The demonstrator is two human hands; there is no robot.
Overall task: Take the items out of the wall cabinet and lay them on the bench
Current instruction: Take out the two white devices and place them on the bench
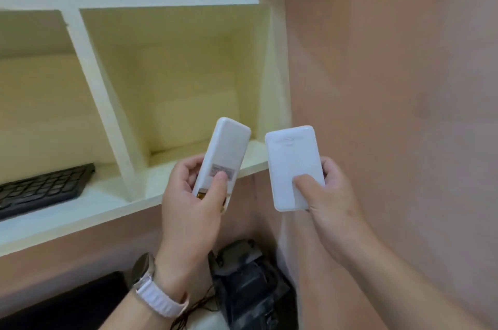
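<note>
My left hand [188,203] grips a white remote control [225,152], back side facing me, with a grey label and an open battery slot at its lower end. My right hand [328,195] holds a flat white power bank [291,162], thumb pressed on its face. Both items are upright in front of the wall cabinet's lower right compartment [188,82], which shows nothing inside. A black keyboard [40,189] lies on the cabinet's lower left shelf.
The white cabinet frame [89,65] divides several open compartments. A pinkish wall [390,87] stands close on the right. Below my hands sits a dark bag or device [248,284] with thin cables [194,311]. My left wrist wears a white-strapped watch [153,289].
</note>
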